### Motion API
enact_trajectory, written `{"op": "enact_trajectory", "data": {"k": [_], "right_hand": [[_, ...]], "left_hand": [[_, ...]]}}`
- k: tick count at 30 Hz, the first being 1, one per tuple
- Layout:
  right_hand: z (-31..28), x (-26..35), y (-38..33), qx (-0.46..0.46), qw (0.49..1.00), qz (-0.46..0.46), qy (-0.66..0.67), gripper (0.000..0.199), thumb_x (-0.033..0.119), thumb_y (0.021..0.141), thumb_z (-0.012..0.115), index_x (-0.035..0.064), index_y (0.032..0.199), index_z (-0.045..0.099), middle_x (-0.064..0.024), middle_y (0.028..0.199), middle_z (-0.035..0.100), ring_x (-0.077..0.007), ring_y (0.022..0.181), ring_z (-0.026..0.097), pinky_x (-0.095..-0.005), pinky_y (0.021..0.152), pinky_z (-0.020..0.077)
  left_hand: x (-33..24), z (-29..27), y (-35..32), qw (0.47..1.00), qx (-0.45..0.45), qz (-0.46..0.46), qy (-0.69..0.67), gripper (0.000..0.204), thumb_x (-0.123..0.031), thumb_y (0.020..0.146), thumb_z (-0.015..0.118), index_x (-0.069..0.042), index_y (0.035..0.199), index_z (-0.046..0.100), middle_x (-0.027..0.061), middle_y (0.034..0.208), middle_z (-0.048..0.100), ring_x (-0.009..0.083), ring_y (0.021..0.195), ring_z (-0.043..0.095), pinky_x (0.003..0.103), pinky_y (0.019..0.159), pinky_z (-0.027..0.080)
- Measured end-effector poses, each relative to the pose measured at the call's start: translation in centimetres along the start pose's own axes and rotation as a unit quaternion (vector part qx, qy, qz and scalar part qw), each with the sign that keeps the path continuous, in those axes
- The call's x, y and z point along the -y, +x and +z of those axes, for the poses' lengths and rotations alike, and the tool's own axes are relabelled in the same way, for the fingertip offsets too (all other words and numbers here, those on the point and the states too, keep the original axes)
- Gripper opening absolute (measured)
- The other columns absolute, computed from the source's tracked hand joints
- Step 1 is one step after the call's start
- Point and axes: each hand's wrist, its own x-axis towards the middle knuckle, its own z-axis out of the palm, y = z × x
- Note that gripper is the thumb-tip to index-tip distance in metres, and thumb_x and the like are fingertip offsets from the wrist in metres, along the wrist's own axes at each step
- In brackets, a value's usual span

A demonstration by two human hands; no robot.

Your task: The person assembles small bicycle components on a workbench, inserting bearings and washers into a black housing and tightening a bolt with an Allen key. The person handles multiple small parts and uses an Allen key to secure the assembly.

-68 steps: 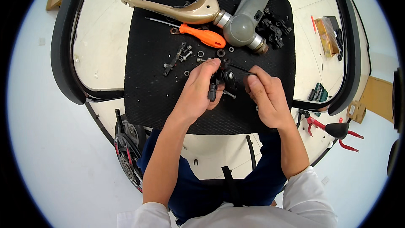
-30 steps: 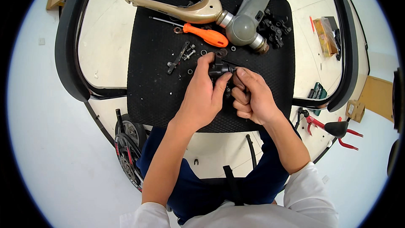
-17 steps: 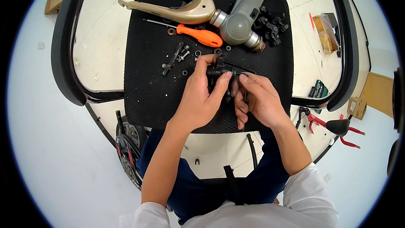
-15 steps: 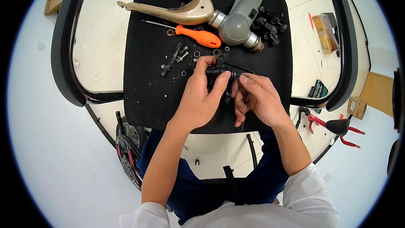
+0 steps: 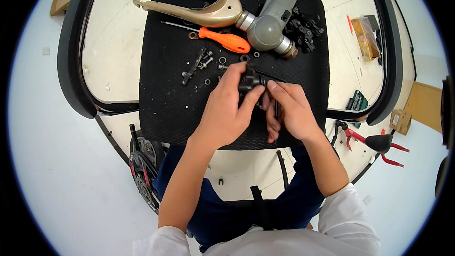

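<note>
1. Since the earliest frame, both hands had drawn together over the middle of the black mat (image 5: 166,109); half a second before this moment they already sat much as they did here.
2. Left hand (image 5: 227,114) had its fingers curled shut around a small black part (image 5: 247,81), thumb on the near side and fingertips over the top.
3. Right hand (image 5: 290,111) pressed in from the other side, its forefinger and thumb pinched at the part's right edge; the other fingers were folded around a thin dark tool (image 5: 276,114), though how firmly could not be told.
4. That black part was held just above the mat, near its centre, between the two hands.
5. Loose washers (image 5: 222,60) and small bolts (image 5: 204,60) lay on the mat just beyond the left fingertips.
6. An orange screwdriver (image 5: 222,40) lay farther back, its shaft pointing left.
7. Behind it rested a tan fork piece (image 5: 199,12) joined to a grey hub (image 5: 266,31), with a black chain (image 5: 305,28) bunched beside the hub.
8. Red pliers (image 5: 374,142) lay well apart on the floor at the right.
</note>
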Motion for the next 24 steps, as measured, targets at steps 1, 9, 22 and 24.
{"op": "enact_trajectory", "data": {"k": [1,9,22,24], "right_hand": [[-0.2,-0.1,0.1,0.026,0.995,0.027,0.096,0.041,0.030,0.105,0.039,0.0010,0.079,0.050,-0.0112,0.047,0.050,-0.0256,0.036,0.055,-0.0334,0.038,0.0490],[-0.5,0.0,-0.1,0.105,0.979,0.071,0.161,0.049,0.034,0.104,0.039,-0.0035,0.076,0.055,-0.0179,0.050,0.056,-0.0300,0.041,0.061,-0.0348,0.040,0.0529],[-0.2,0.5,-0.5,-0.033,0.754,-0.453,-0.474,0.042,0.015,0.070,0.081,-0.0010,0.107,0.065,-0.0137,0.102,0.067,-0.0307,0.093,0.067,-0.0370,0.078,0.0556],[-0.2,-0.3,-0.3,-0.055,0.737,-0.464,-0.489,0.037,0.014,0.070,0.081,-0.0002,0.102,0.066,-0.0120,0.097,0.068,-0.0299,0.088,0.068,-0.0353,0.074,0.0562]], "left_hand": [[0.2,-0.1,0.1,0.998,0.000,0.047,0.047,0.038,-0.021,0.093,0.064,0.003,0.119,0.050,0.0197,0.104,0.061,0.0375,0.097,0.061,0.041,0.087,0.049],[-0.5,0.3,-0.4,0.993,-0.011,0.013,-0.117,0.030,-0.008,0.086,0.070,-0.003,0.109,0.051,0.0063,0.091,0.065,0.0120,0.081,0.063,0.026,0.074,0.050],[-0.3,-0.1,0.5,0.810,0.010,-0.352,-0.468,0.013,-0.017,0.089,0.065,-0.007,0.089,0.057,0.0024,0.078,0.059,0.0117,0.063,0.057,0.026,0.051,0.042],[-0.4,0.3,0.3,0.816,0.006,-0.355,-0.457,0.014,-0.019,0.090,0.066,-0.007,0.090,0.057,0.0011,0.075,0.058,0.0100,0.060,0.056,0.024,0.048,0.040]]}}
